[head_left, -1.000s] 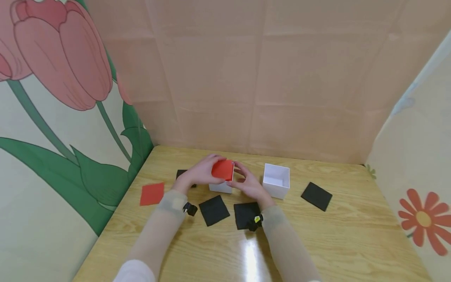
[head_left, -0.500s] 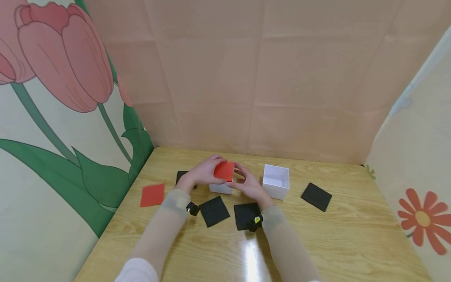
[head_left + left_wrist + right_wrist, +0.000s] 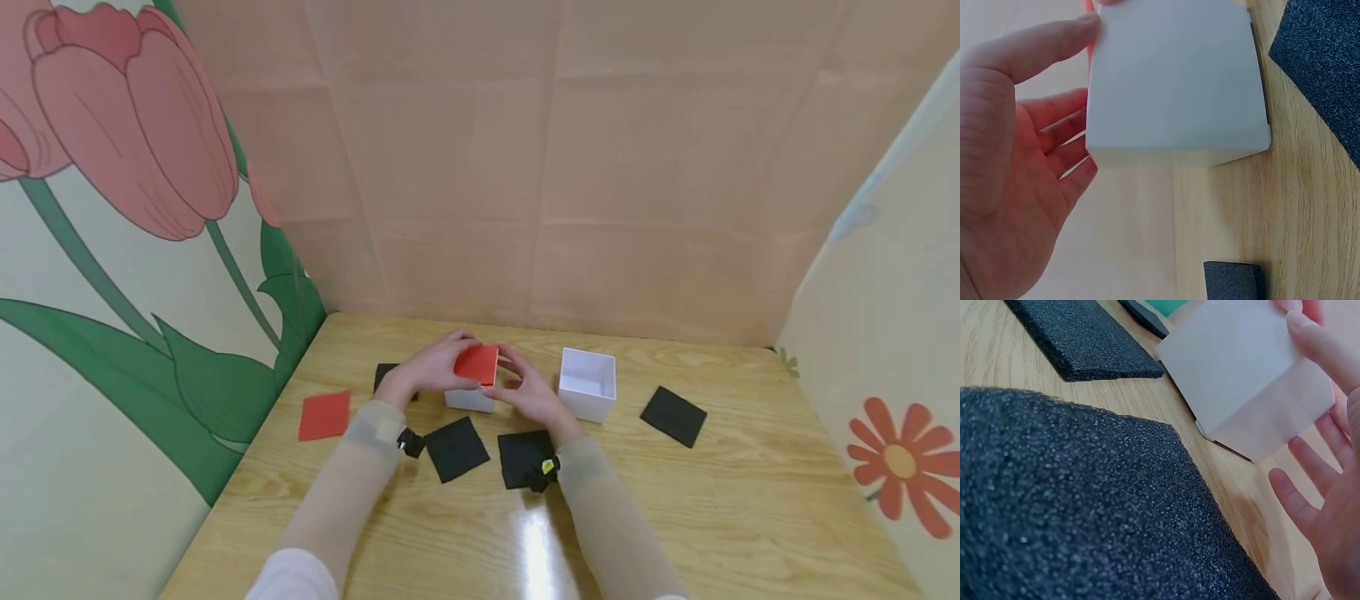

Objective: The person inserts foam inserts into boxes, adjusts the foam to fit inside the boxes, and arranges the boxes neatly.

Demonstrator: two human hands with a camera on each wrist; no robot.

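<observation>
In the head view my left hand [image 3: 437,364] holds a red square sheet [image 3: 477,365] at the top of a white box [image 3: 469,401], its thumb along the near side and its fingers along the far side. My right hand [image 3: 530,389] grips the box's right side, with the thumb at the near top edge and fingers round behind. In the left wrist view a thin red edge [image 3: 1089,57] shows by the left thumb, above the box's plain wall [image 3: 1175,78]. The right wrist view shows the right thumb [image 3: 1316,344] near the rim and fingers along the box. The box's inside is hidden.
A second white box [image 3: 588,385], uncovered, stands right of my right hand. Black foam squares lie at front [image 3: 457,450], under the right wrist [image 3: 519,457], behind the left wrist [image 3: 386,377] and far right [image 3: 673,416]. Another red sheet [image 3: 325,415] lies left on the wooden table [image 3: 750,500].
The red sheet has shifted slightly right and lies more level over the box top than one second ago. Both hands have stayed nearly in place.
</observation>
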